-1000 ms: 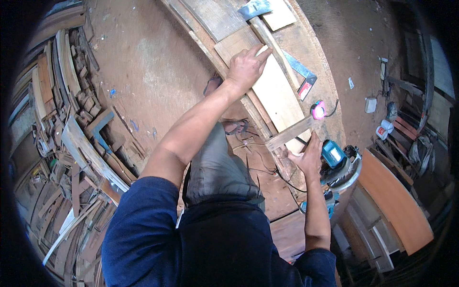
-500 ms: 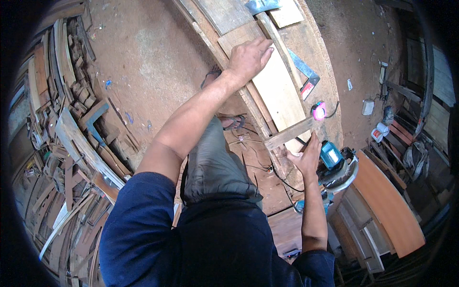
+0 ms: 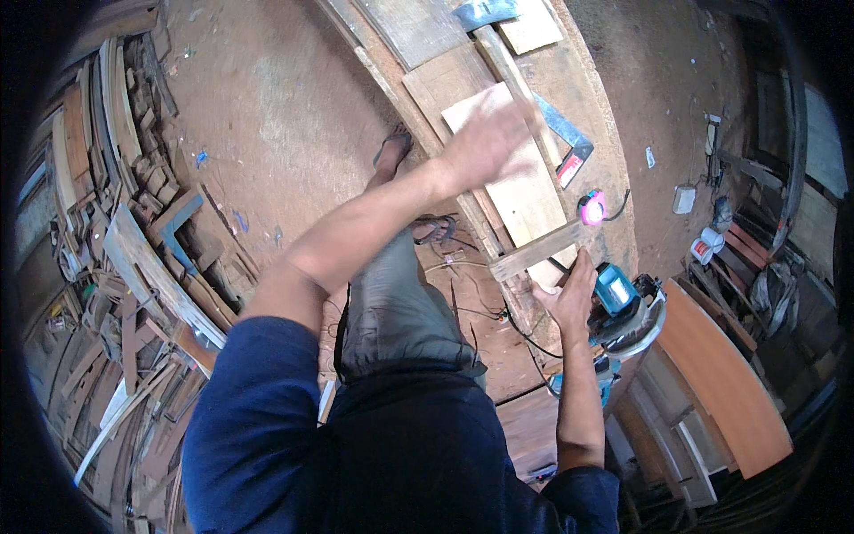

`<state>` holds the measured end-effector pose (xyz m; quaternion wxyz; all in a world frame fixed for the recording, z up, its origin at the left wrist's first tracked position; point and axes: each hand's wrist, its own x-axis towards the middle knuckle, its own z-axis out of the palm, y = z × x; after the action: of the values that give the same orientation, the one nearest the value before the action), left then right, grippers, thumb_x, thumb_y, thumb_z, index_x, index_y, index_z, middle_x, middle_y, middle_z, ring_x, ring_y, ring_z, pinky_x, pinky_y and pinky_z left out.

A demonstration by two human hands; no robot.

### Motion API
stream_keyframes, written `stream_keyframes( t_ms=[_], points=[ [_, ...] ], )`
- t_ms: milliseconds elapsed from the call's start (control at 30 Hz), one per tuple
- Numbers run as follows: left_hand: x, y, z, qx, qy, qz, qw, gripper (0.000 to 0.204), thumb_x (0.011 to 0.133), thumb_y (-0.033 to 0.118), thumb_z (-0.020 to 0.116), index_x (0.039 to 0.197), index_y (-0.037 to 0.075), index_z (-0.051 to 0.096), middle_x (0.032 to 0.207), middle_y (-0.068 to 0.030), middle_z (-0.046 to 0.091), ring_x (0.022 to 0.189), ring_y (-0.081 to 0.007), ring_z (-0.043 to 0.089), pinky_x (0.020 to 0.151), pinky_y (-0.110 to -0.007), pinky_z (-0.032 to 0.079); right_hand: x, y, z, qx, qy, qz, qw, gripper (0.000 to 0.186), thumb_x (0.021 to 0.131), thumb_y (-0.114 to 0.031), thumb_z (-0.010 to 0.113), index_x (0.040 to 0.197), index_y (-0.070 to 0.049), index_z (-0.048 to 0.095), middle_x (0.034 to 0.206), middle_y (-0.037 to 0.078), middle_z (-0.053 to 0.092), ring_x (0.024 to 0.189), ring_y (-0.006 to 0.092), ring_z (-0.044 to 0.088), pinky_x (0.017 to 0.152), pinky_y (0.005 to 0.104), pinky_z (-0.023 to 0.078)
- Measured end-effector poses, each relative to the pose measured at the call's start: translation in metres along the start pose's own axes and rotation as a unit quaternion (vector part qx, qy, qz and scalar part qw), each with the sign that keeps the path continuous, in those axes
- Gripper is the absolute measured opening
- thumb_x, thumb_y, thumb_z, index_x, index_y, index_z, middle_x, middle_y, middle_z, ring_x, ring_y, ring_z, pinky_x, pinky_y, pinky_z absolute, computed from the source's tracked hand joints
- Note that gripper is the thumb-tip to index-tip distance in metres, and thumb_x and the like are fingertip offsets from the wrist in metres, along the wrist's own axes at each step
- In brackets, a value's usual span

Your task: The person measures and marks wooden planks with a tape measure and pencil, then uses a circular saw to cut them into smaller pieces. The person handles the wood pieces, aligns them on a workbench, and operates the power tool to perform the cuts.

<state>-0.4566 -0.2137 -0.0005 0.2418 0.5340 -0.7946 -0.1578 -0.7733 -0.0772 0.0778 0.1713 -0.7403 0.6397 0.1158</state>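
Head view: we see a pale, smooth rectangular wooden board (image 3: pixel 525 209) lying lengthwise on a long, brown wooden workbench (image 3: pixel 605 116). Our left hand (image 3: pixel 494 142) is over its far half, smeared by blur; we cannot tell whether it touches or grips. Our right hand (image 3: pixel 572 298) is at the near end, thumb and fingers spread apart; whether they clasp the board, we cannot tell. A narrow brown wooden strip (image 3: pixel 538 249) crosses the board just beyond that hand. Near the strip's right end, a round pink tape measure (image 3: pixel 592 207). Right of the board, a wooden-handled tool with a blue metal head (image 3: pixel 509 71), then a blue L-shaped metal square (image 3: pixel 562 126). Beside the right hand, a teal-and-black power tool (image 3: pixel 616 289).
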Motion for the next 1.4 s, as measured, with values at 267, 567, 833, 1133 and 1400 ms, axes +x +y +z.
stream_keyframes(
  t_ms=[267, 567, 833, 1133, 1400],
  points=[
    [0.024, 0.010, 0.000, -0.017, -0.241, 0.291, 0.926, 0.113, 0.065, 0.068, 0.078, 0.155, 0.012, 0.041, 0.158, -0.0164, 0.040, 0.151, -0.0366, 0.030, 0.128, -0.057, 0.010, -0.024, 0.022, 0.018, 0.034, 0.086, 0.041, 0.995, 0.094, 0.080, -0.045, 0.082, 0.146, 0.008, 0.042, 0.139, 0.027, 0.053, 0.131, 0.0409, 0.049, 0.110, 0.0507, 0.038],
    [0.027, 0.009, 0.000, -0.040, -0.248, 0.284, 0.925, 0.111, 0.065, 0.064, 0.079, 0.156, 0.013, 0.041, 0.155, -0.0167, 0.044, 0.148, -0.0368, 0.036, 0.128, -0.056, 0.012, -0.085, 0.067, 0.083, 0.582, 0.236, 0.422, 0.654, 0.042, 0.101, -0.016, 0.056, 0.138, 0.002, 0.049, 0.134, 0.015, 0.060, 0.116, 0.0266, 0.063, 0.102, 0.0379, 0.050],
    [0.028, 0.006, 0.001, -0.036, -0.245, 0.286, 0.926, 0.110, 0.067, 0.064, 0.077, 0.157, 0.014, 0.040, 0.155, -0.0163, 0.045, 0.148, -0.0366, 0.036, 0.128, -0.055, 0.012, -0.085, 0.085, 0.080, 0.692, 0.140, 0.351, 0.615, 0.040, 0.109, -0.026, 0.046, 0.141, -0.004, 0.054, 0.140, 0.009, 0.061, 0.130, 0.0220, 0.057, 0.111, 0.0370, 0.042],
    [0.029, 0.009, -0.001, -0.012, -0.255, 0.289, 0.923, 0.112, 0.066, 0.065, 0.076, 0.158, 0.015, 0.037, 0.156, -0.0158, 0.044, 0.148, -0.0367, 0.036, 0.127, -0.056, 0.015, -0.083, 0.093, 0.091, 0.670, 0.169, 0.360, 0.626, 0.038, 0.108, -0.025, 0.047, 0.139, -0.006, 0.056, 0.134, 0.008, 0.065, 0.123, 0.0223, 0.061, 0.106, 0.0387, 0.045],
    [0.029, 0.010, 0.003, -0.009, -0.266, 0.290, 0.920, 0.114, 0.066, 0.068, 0.075, 0.159, 0.015, 0.035, 0.158, -0.0160, 0.042, 0.148, -0.0370, 0.036, 0.127, -0.057, 0.015, -0.079, 0.086, 0.078, 0.561, 0.235, 0.494, 0.621, 0.039, 0.107, -0.018, 0.050, 0.141, 0.000, 0.047, 0.131, 0.013, 0.062, 0.112, 0.0254, 0.066, 0.096, 0.0367, 0.053]
  ],
)
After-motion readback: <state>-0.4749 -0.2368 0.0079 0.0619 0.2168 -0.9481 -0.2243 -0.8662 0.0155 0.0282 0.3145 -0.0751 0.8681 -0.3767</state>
